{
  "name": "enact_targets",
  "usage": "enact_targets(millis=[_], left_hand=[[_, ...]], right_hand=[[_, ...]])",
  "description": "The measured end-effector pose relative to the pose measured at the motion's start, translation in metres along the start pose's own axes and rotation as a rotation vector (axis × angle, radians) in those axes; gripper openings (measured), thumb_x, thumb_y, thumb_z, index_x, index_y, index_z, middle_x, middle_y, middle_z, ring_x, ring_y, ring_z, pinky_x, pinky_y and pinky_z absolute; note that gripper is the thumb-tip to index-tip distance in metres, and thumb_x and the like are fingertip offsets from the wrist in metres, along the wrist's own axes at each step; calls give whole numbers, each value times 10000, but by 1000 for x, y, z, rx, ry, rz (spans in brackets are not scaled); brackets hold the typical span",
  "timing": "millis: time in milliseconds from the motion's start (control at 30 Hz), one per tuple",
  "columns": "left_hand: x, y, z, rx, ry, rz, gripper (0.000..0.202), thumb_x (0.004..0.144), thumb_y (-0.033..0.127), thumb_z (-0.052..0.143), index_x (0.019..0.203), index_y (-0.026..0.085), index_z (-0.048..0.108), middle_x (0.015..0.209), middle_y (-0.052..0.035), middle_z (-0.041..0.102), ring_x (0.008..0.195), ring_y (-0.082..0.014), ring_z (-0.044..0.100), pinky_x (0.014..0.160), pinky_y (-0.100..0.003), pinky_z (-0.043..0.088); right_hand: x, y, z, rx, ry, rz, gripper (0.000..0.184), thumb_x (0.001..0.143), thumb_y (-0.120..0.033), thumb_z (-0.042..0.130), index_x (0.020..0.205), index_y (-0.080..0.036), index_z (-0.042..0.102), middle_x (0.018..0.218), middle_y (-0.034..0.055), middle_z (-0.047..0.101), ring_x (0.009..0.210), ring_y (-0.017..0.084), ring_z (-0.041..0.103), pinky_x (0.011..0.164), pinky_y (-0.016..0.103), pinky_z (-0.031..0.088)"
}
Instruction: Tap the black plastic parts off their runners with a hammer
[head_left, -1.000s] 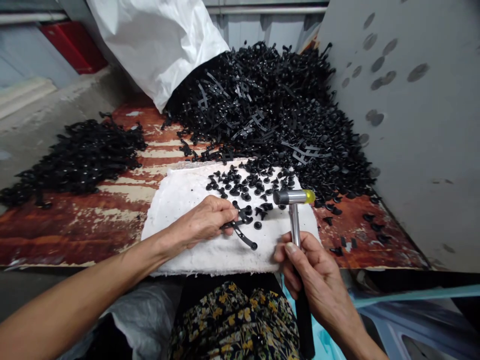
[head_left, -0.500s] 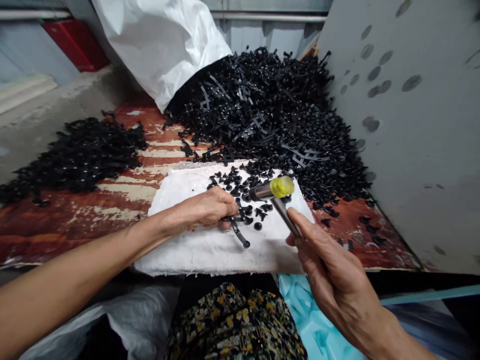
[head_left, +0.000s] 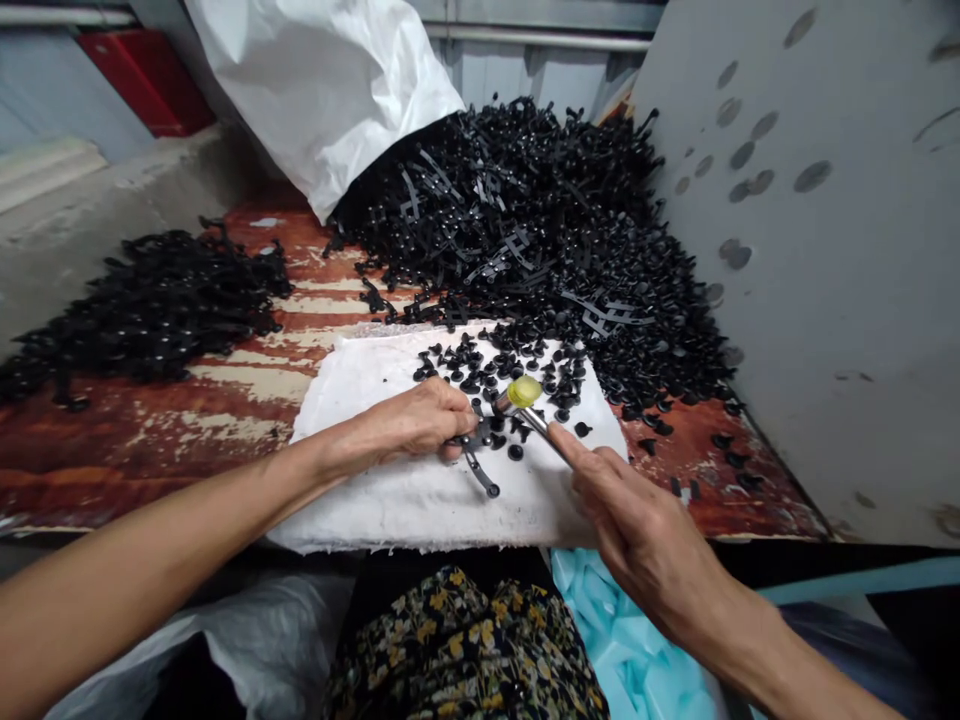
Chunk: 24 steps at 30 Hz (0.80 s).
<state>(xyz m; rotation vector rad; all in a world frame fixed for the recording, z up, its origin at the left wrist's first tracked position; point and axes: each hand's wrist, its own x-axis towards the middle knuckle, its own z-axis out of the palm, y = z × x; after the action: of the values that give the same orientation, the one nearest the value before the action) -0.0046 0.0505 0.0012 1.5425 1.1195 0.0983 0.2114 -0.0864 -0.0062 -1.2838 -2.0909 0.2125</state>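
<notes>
My left hand [head_left: 427, 418] is closed on a black plastic strip [head_left: 478, 470] with a round end, low over the white cloth pad [head_left: 360, 510]. Its fingers hide part of the strip. My right hand [head_left: 630, 490] grips the handle of a small mallet [head_left: 523, 394] with a metal head and a yellow-green face. The mallet head is right beside my left fingertips, over the strip's upper part; whether it touches cannot be made out. Small black plugs [head_left: 515, 452] with round heads lie scattered on the pad around both hands.
A big heap of black parts [head_left: 525, 220] spills from a white sack [head_left: 322, 90] at the back. Another pile of black strips [head_left: 150, 300] lies at the left on the worn red tabletop [head_left: 247, 390]. A grey spotted panel [head_left: 825, 280] stands along the right.
My right hand has brought the mallet down and to the left, close to my left fingers. The left hand and the strip have stayed nearly in place.
</notes>
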Motion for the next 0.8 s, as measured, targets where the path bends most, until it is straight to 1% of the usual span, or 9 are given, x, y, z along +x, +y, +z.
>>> enact_targets(millis=[133, 233, 333, 433, 500, 567, 667, 733, 800], left_hand=[[2, -1, 0, 48, -7, 27, 237, 784, 294, 526, 580, 172, 535, 486, 15, 549, 332, -52, 282, 340, -216, 135], [0, 0, -3, 109, 10, 77, 258, 791, 289, 524, 564, 167, 519, 479, 19, 520, 377, -58, 312, 377, -213, 170], [-10, 7, -2, 154, -42, 179, 252, 810, 286, 511, 592, 162, 528, 512, 21, 520, 440, -69, 353, 425, -208, 221], [-24, 17, 6, 196, -193, 257, 244, 836, 286, 484, 634, 160, 540, 546, 27, 514, 481, -77, 378, 456, -212, 256], [-32, 23, 15, 228, -288, 301, 244, 853, 271, 460, 646, 162, 527, 565, 33, 503, 501, -80, 397, 476, -215, 280], [-37, 26, 22, 268, -317, 353, 250, 870, 253, 439, 653, 161, 523, 569, 44, 462, 507, -76, 382, 489, -219, 283], [-41, 21, 27, 251, -228, 379, 227, 881, 261, 461, 704, 158, 559, 575, 57, 417, 527, -72, 366, 501, -216, 279], [-43, 13, 27, 122, -72, 335, 170, 862, 323, 540, 827, 165, 591, 626, 57, 472, 561, -75, 411, 521, -207, 310], [-47, 3, 28, -71, 108, 269, 319, 811, 413, 632, 1022, 184, 562, 754, 38, 569, 590, -79, 462, 541, -207, 355]], right_hand=[[-3, 6, 3, 68, 120, 45, 711, 890, -16, 435, 1531, -279, 275, 969, 75, 669, 755, 165, 668, 644, 263, 576], [0, 7, 4, 81, 6, 45, 604, 904, -54, 410, 1466, -275, 411, 986, 74, 697, 777, 176, 687, 656, 284, 582], [9, 4, 3, 182, 65, 203, 459, 939, -149, 427, 1385, -228, 495, 1109, 96, 688, 940, 206, 678, 794, 345, 567], [21, -1, 5, 374, 104, 382, 309, 921, -275, 537, 1220, -213, 586, 957, 49, 687, 811, 177, 653, 713, 297, 546], [28, -3, 10, 519, 51, 445, 224, 880, -314, 599, 1078, -210, 614, 857, 13, 651, 710, 150, 602, 624, 261, 509], [34, -5, 16, 645, -13, 478, 153, 858, -307, 614, 972, -204, 613, 804, -7, 611, 670, 133, 556, 596, 249, 475], [38, -7, 22, 765, -39, 492, 97, 848, -282, 603, 890, -194, 603, 768, -15, 577, 674, 126, 530, 618, 251, 456], [39, -9, 23, 810, 10, 532, 113, 840, -294, 613, 895, -196, 596, 751, -23, 565, 643, 119, 518, 588, 246, 444], [40, -11, 23, 838, 83, 598, 168, 833, -325, 629, 942, -204, 588, 721, -39, 543, 572, 105, 488, 515, 234, 416]])
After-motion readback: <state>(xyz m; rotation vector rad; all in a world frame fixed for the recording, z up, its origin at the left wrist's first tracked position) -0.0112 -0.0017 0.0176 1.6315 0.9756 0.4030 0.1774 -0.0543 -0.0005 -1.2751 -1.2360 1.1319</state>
